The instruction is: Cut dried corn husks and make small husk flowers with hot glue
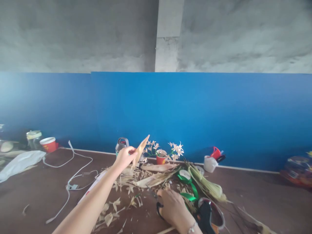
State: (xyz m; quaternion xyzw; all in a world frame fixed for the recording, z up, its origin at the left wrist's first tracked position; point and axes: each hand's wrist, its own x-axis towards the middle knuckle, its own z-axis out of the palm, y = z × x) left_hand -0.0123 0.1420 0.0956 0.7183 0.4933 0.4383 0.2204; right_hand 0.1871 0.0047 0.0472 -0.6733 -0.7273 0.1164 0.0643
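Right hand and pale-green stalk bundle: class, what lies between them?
In the head view, bright green ribbon lies between the right hand and the stalk bundle.

Soft lt., pale glare far L on blue panelling [156,107], R edge v. blurry.

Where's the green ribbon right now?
In the head view, the green ribbon lies on the brown table right of centre, between the right hand and the bundle of pale stalks.
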